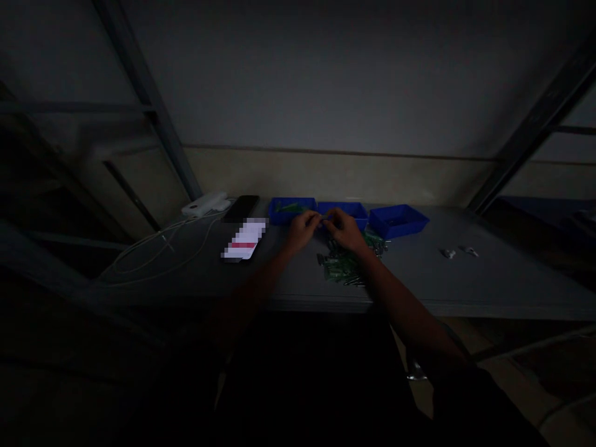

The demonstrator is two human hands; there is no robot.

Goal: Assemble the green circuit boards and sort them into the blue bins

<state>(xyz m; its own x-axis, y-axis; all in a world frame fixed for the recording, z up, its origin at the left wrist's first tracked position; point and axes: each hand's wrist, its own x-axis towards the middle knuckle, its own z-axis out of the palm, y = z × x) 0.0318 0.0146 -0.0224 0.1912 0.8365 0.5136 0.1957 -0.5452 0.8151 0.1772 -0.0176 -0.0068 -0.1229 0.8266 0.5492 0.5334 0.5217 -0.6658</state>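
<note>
My left hand (303,228) and my right hand (343,228) meet over the table, fingertips pinched close together. Between them is a small dark piece, too dim and tiny to name. Just behind the hands stands the middle blue tray (356,208), partly hidden by my right hand. To its left a blue tray (274,217) holds green pieces (292,207). Below my right hand lies a pile of green and metallic small parts (344,268), partly covered by my right forearm.
A third blue tray (399,230) stands to the right. On the left are a lit phone (246,241), a dark phone-like slab (242,208), a white power strip or adapter (205,203) and white cables (139,248). Two small whitish objects (448,253) lie at right. Metal posts flank the table.
</note>
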